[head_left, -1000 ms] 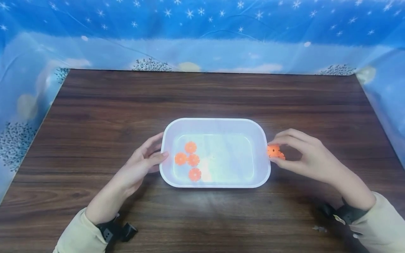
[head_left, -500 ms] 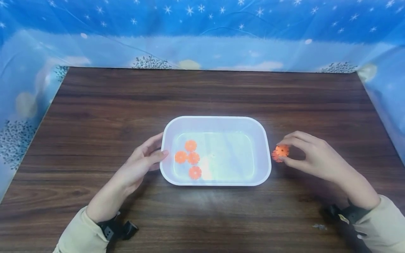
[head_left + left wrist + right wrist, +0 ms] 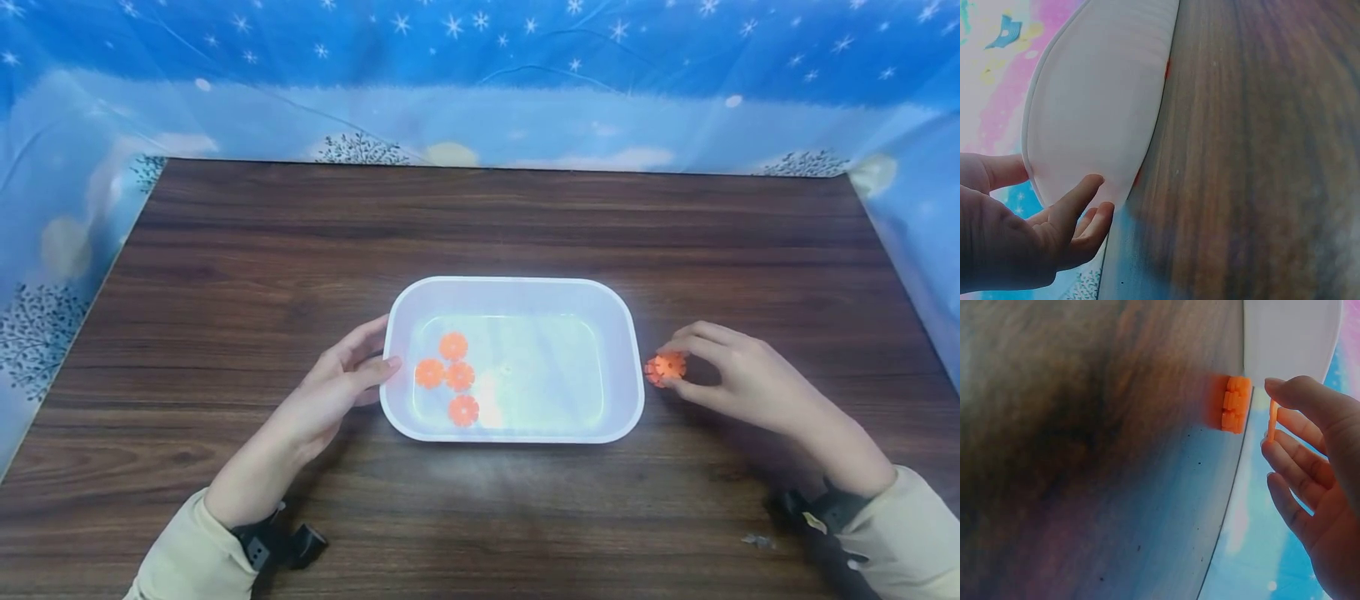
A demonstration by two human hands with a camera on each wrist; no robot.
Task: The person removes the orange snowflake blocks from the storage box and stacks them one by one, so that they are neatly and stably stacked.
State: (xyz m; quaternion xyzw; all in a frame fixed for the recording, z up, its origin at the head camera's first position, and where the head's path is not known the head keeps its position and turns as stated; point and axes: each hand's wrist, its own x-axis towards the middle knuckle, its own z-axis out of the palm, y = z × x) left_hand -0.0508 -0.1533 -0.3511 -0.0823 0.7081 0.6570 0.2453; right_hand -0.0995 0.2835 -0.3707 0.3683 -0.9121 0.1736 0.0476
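Observation:
My left hand (image 3: 330,392) grips the left end of a white plastic tub (image 3: 517,438), thumb over the rim and fingers against the outer wall (image 3: 1097,94). Several orange notched discs (image 3: 463,410) lie flat inside, toward the left. Just outside the tub's right end, my right hand (image 3: 731,375) pinches one orange notched disc (image 3: 1272,420) on edge between thumb and fingers. A short stack of the same discs (image 3: 1236,405) stands on the table close by, with a gap between it and the held disc in the right wrist view. From the head view the held disc partly hides this stack.
The tub stands mid-way on a dark wood-grain table (image 3: 495,221). A small clear scrap (image 3: 759,541) lies near the right wrist. Blue snowflake-patterned cloth (image 3: 480,75) hangs behind the table and at both sides.
My right hand has drawn a little right, away from the tub wall, then dipped slightly with the orange disc. The left hand and the discs in the tub stay put.

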